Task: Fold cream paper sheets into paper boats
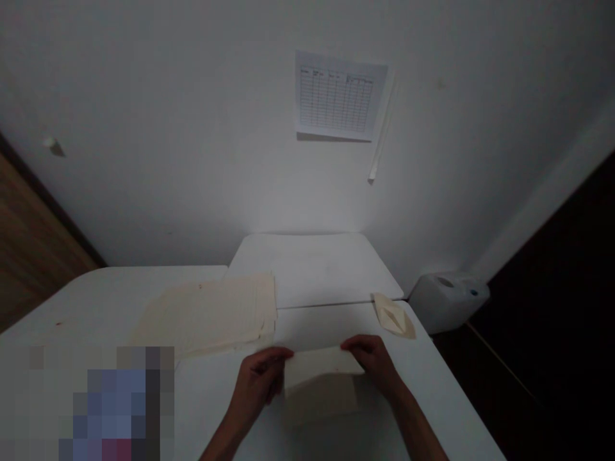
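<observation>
Left hand [262, 376] and right hand [375, 363] — each pinched closed, I see — hold a beige sheet [319, 368] over the bench [206, 384].

Printed sheet [339, 97] on pale wall [168, 128]

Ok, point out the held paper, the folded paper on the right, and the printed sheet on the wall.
Held paper [319, 363]: head view, on its paler upper part.
Folded paper [393, 317]: head view, near its middle.
Printed sheet [337, 97]: head view, on its grid.
</observation>
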